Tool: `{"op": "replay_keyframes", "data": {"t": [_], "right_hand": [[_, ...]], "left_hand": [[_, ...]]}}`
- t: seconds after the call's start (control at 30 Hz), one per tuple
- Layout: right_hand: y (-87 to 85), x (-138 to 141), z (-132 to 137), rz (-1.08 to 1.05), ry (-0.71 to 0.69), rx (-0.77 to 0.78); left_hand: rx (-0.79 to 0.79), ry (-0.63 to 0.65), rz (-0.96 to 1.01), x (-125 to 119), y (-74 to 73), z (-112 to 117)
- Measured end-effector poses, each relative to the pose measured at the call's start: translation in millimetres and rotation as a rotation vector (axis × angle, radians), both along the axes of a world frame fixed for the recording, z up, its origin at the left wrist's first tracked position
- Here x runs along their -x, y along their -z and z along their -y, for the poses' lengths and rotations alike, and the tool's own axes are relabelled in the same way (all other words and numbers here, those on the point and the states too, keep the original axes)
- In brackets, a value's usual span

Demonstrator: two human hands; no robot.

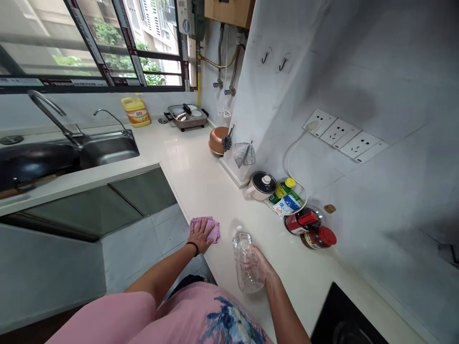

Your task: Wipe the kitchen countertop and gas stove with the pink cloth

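The left hand (201,236) rests on a pink cloth (215,232) at the edge of the white tabletop (211,193); the right hand (264,265) grips a clear plastic bottle (243,262). Beside the wall (362,205) are a lidded pot (261,187) and a red-lidded jar (317,238).

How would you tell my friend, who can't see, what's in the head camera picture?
A person's left hand rests on a pink cloth on a white counter, and the right hand holds a clear bottle. Nearby are a lidded pot and a jar; a sink sits below a window.
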State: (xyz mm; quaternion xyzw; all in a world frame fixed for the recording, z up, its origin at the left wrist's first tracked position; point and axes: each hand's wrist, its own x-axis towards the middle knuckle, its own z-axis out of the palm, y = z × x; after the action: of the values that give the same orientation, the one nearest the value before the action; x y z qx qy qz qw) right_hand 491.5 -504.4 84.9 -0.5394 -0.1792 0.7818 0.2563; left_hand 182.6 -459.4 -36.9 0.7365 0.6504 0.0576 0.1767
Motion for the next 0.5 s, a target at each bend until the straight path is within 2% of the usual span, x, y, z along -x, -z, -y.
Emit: {"op": "replay_keyframes", "data": {"t": [0.07, 0.17, 0.3, 0.4, 0.5], "right_hand": [[-1.2, -15.4, 14.3, -0.005, 0.006, 0.024], [2.9, -52.0, 56.0, 0.033, 0.073, 0.052], [15.8, -97.4, 124.4, 0.133, 0.293, 0.062], [25.9, -114.5, 166.3, 0.153, 0.465, 0.047], [36.6, -118.5, 196.4, 0.267, 0.564, -0.070]], "left_hand": [[-0.005, -0.002, -0.004, -0.3, 0.6, 0.2], [-0.017, -0.002, -0.013, 0.2, 3.6, 1.6], [-0.014, 0.010, -0.031, -1.2, 8.6, -1.2], [0.007, 0.034, -0.035, -12.5, 3.6, -20.4], [0.043, 0.041, 0.007, -44.2, -12.9, -56.6]]}}
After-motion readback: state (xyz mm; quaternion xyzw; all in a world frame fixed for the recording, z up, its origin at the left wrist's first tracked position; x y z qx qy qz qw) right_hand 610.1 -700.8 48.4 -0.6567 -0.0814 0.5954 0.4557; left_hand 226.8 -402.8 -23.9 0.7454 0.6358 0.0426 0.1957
